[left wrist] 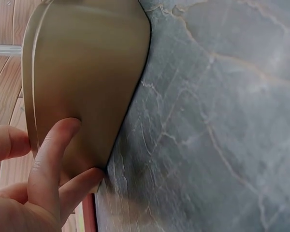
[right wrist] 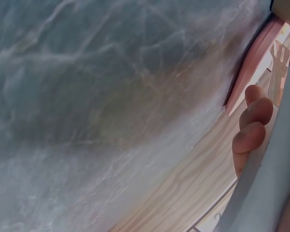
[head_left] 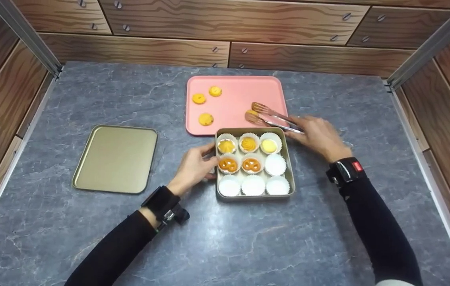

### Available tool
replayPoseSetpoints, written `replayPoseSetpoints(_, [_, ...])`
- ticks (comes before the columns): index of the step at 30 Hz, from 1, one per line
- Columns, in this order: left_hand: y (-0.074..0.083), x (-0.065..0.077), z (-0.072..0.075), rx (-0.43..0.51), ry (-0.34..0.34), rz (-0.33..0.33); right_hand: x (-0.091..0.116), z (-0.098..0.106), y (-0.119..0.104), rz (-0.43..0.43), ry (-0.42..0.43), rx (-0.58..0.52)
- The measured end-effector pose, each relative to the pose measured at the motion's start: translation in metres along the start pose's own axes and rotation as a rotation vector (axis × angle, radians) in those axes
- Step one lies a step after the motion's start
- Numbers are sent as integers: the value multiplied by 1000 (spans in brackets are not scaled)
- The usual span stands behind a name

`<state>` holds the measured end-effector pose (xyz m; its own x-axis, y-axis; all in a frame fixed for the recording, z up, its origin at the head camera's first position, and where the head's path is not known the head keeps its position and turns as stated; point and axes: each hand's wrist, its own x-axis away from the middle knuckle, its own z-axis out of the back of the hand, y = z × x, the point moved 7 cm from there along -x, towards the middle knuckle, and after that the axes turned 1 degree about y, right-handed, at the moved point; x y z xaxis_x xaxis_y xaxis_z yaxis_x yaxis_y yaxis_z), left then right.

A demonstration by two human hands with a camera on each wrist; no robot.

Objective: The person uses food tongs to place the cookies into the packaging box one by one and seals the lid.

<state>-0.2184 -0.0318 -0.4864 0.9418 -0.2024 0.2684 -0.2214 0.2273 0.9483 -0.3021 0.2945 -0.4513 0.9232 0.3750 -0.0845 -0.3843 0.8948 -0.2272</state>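
Observation:
My left hand [head_left: 195, 165] rests its fingertips on the left outer wall of a gold square tin [head_left: 255, 197]; the left wrist view shows thumb and fingers [left wrist: 48, 159] against that wall. Paper cups stand inside in rows, some bare, several with small pastries, two of them pretzel-shaped [head_left: 251, 164]. My right hand [head_left: 318, 135] grips metal tongs [head_left: 274, 115] with brown slotted tips. The tips lie either side of a yellow pastry [head_left: 253, 113] on the pink tray [head_left: 237, 103], partly covering it. In the right wrist view the tongs' handle [right wrist: 266, 164] runs past my curled fingers.
Three yellow pastries [head_left: 206, 119] lie on the left part of the tray, behind the tin. A gold lid [head_left: 115, 159] lies to the left on the grey marbled table [head_left: 225, 246]. Wood-patterned walls [head_left: 225, 20] border the back and sides.

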Motion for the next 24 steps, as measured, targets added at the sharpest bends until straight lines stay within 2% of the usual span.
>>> replayPoseSetpoints(6, [0,1,-1,-24,-7,9,2,0,-1,1,22,-49])
replayPoseSetpoints(12, [-1,1,-1,-19,-14,-20,2,1,1,-63,-22,-144])
replayPoseSetpoints(15, [-1,2,0,-21,-18,-29,1,3,1,-89,-33,-159])
replayPoseSetpoints(24, [-4,2,0,-24,-25,-7,9,17,1,-149,2,-210])
